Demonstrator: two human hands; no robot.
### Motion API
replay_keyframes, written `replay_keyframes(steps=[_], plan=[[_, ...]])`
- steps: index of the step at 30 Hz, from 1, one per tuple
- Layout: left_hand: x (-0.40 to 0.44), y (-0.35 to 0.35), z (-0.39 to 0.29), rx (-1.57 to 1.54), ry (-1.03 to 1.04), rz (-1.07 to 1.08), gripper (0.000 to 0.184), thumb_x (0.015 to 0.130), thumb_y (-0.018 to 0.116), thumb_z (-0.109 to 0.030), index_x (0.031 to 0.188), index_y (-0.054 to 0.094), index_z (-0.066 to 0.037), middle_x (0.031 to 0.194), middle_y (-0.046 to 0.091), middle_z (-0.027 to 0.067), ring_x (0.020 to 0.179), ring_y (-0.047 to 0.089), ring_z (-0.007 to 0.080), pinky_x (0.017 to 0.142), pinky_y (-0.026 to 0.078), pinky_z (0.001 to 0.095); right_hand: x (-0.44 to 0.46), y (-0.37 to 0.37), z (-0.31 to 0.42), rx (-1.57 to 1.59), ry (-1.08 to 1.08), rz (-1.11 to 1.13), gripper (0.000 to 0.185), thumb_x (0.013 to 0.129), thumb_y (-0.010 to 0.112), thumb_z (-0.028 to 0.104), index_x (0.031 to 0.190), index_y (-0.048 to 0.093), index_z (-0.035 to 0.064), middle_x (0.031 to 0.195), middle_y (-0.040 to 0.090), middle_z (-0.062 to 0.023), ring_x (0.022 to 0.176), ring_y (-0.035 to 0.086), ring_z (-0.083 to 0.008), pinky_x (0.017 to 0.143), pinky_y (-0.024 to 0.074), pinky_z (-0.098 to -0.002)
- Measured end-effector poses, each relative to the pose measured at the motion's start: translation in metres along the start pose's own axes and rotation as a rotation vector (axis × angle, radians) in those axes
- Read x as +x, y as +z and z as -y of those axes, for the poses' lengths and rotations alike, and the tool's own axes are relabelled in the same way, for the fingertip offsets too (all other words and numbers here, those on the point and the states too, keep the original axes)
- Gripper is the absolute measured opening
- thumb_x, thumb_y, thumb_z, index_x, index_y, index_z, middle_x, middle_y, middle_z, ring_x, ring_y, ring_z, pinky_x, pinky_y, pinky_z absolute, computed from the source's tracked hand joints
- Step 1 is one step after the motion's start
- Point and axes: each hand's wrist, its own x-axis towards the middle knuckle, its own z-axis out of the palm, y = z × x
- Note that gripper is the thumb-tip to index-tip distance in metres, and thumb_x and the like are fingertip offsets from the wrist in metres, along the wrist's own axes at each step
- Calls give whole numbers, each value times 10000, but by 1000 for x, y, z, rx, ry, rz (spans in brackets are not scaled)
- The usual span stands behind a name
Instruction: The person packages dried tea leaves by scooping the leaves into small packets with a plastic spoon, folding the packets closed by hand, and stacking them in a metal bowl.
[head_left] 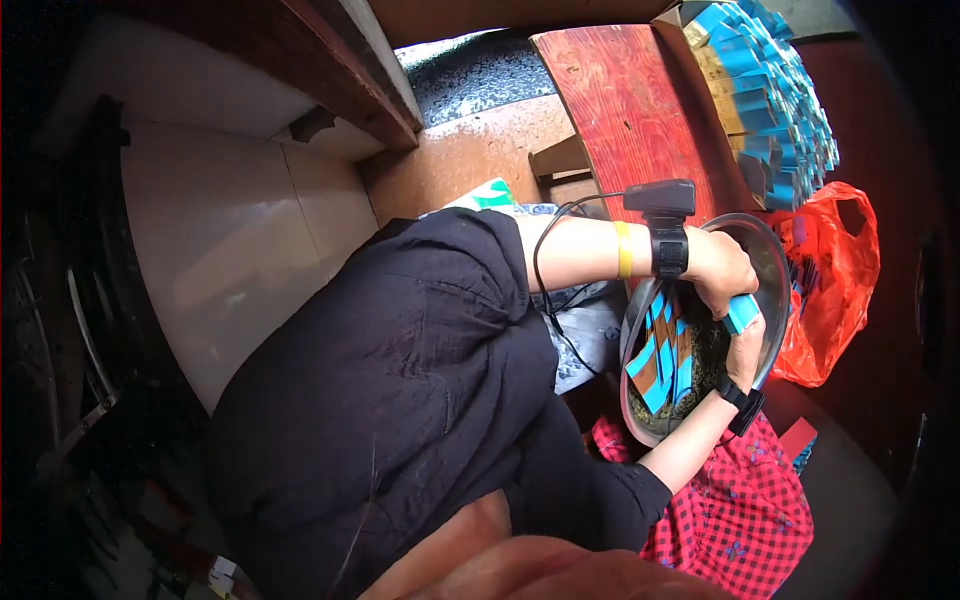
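My left hand (725, 272), on the upper arm in view, is closed at the top of a small blue packet (741, 314). From below, my right hand (745, 350) has its fingers closed around the same packet. Both hands are over a metal basin (772, 290). Dark greenish loose material (708, 350) covers part of the basin's inside. Several blue and brown strips (662, 350) lie side by side in the basin, left of my hands. The fingertips are partly hidden.
A red wooden bench (640, 110) stands above the basin. At the upper right, a cardboard box (700, 75) holds many blue packets (780, 110). A red plastic bag (835, 290) sits right of the basin. Red checked cloth (745, 500) lies below it. A cable crosses near my left forearm.
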Motion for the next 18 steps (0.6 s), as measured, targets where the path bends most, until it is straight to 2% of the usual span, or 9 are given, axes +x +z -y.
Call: replay_keyframes(steps=[3,6,7,8,10,11,12,15,18], plan=[[-5,-8,-4,-45,-11,-55,358,679,712,-271,941,659,-33,860,683,172,863,660,357,758,510,456,-3,-4,1,146,20,-120,379,916,634,357,1098,605,26,879,571,38,737,514,-49,661,425,-224],[-5,-8,-4,-64,-37,-78,336,682,709,-269,908,658,-25,843,683,171,847,664,356,741,513,453,-3,-25,-10,163,-6,-84,453,941,585,431,1128,591,18,840,549,60,683,448,-27,609,356,-202],[-4,-6,-2,-66,-34,-79,336,682,709,-269,908,658,-25,843,683,171,847,664,356,741,513,453,-2,-25,-11,130,-5,-120,395,971,542,392,1108,605,27,802,519,79,641,371,-8,564,274,-193],[-2,-2,-1,-50,-35,-91,333,687,700,-283,909,674,-36,841,689,172,841,673,347,729,524,444,-1,-26,-11,127,-5,-123,395,971,542,392,1108,605,27,802,519,79,641,371,-8,564,274,-193],[-1,-3,-1,-33,-30,-105,332,692,690,-297,909,689,-47,840,695,173,835,681,338,716,535,435,3,-27,-7,-137,86,-323,342,996,507,321,1096,611,11,842,568,39,691,463,-49,608,362,-204],[-3,-5,-2,-41,-45,-95,329,690,703,-290,897,675,-36,833,687,171,835,673,345,721,525,441,6,-35,-24,-430,-59,-328,269,997,501,216,1089,608,-13,898,611,-11,801,558,-118,717,450,-258],[-4,-6,-3,-49,-58,-83,328,688,715,-283,884,660,-25,826,680,169,835,665,352,725,514,447,6,-44,-41,-477,-27,-276,250,937,573,155,1110,593,-25,957,657,-81,889,607,-186,820,475,-318],[-4,-7,-3,-61,-74,-85,329,690,713,-289,885,661,-29,820,677,169,832,662,353,722,516,444,-4,-31,-17,-833,26,-150,330,799,678,137,1090,610,-2,974,655,-183,857,650,-272,765,495,-371],[-6,-13,-7,-36,-102,-40,349,710,696,-309,928,654,-40,838,675,176,844,660,354,734,516,450,-1,-28,-24,-999,105,-55,325,784,689,207,1039,625,15,910,650,-194,821,638,-350,712,483,-429]])
